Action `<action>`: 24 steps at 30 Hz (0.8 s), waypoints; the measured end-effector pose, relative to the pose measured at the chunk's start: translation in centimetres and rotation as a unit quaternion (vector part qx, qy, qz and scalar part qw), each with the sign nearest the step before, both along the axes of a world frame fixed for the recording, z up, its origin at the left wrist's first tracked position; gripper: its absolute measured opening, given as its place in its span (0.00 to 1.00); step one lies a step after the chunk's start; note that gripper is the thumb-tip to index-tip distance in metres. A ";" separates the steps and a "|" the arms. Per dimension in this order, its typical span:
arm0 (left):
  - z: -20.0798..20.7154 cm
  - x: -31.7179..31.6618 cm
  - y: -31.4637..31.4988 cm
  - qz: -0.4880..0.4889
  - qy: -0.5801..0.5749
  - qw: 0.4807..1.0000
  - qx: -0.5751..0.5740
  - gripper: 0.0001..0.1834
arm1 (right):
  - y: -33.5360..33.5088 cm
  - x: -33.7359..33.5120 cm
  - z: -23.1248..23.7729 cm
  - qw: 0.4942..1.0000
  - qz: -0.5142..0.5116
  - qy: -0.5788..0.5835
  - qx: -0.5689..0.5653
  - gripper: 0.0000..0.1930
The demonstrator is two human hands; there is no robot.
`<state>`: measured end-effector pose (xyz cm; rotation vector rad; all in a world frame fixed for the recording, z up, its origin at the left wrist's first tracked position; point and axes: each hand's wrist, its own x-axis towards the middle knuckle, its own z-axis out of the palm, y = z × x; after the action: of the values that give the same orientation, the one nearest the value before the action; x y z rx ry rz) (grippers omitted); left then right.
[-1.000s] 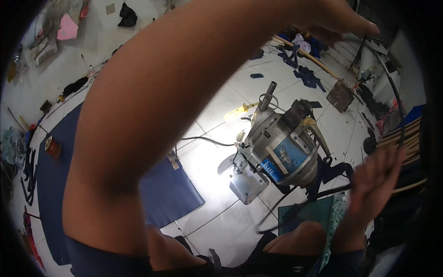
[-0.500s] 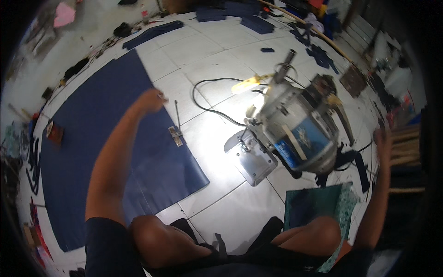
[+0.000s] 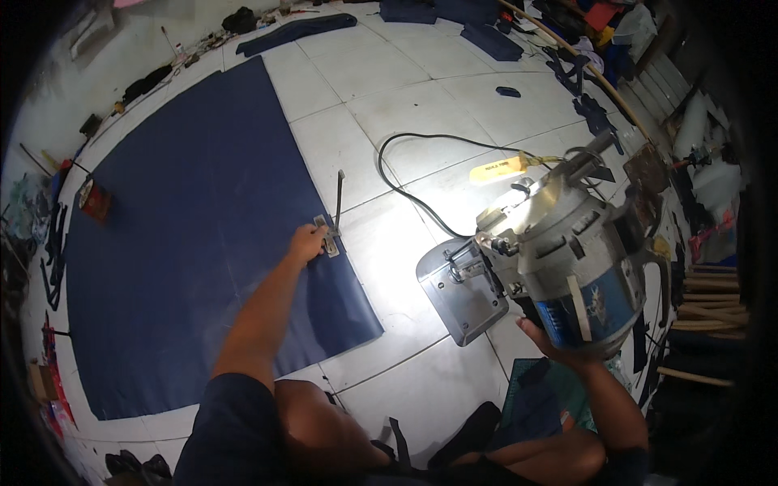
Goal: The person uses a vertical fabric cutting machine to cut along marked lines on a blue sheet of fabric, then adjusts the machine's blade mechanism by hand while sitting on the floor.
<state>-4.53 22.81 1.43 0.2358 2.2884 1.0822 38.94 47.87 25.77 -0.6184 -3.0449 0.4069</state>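
A wide stack or sheet of dark blue cloth (image 3: 186, 202) lies on the tiled floor to the left. At its right edge sits a small metal clamp (image 3: 330, 245) with a thin upright lever. My left hand (image 3: 306, 243) has its fingers closed on the clamp's near side. To the right stands a cloth-cutting machine (image 3: 579, 259), with a grey motor body and a flat metal base plate (image 3: 462, 292) on the tiles. Against the motor's lower side is my right hand (image 3: 559, 344), its thumb stretched out; the machine hides the other fingers.
A black power cable (image 3: 389, 166) loops behind the machine, near a yellow tag (image 3: 497, 170). A green mat (image 3: 519, 397) lies by my right leg. A reddish block (image 3: 95, 200) rests on the cloth's left side. Folded dark cloth (image 3: 296, 34) lies along the back.
My left hand has come down and nearer, onto the clamp. My right hand has moved inward from the far right to the motor's underside. The view has shifted too.
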 end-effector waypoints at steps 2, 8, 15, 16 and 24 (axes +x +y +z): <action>-0.7 0.4 0.3 -0.009 -0.029 0.998 0.046 0.20 | -0.8 -1.4 0.2 0.988 0.054 0.032 0.141 0.24; -0.2 0.3 0.2 0.003 -0.095 0.994 0.050 0.16 | 2.0 0.1 -4.4 0.989 0.046 0.048 0.135 0.19; -0.3 -0.2 -0.5 -0.055 0.059 0.996 -0.038 0.25 | 3.8 -1.5 -5.1 0.950 0.103 0.069 0.287 0.19; 0.0 0.4 -0.2 -0.073 0.145 0.985 -0.065 0.30 | 3.8 -2.1 -4.4 0.923 0.134 0.070 0.354 0.19; 4.5 3.9 5.8 0.010 0.156 0.956 -0.248 0.47 | 5.3 -5.1 -6.4 0.930 0.096 0.094 0.342 0.21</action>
<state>-0.65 28.66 5.91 0.1881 2.7631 0.4692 33.85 53.19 19.36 -0.2213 -2.7762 -0.5537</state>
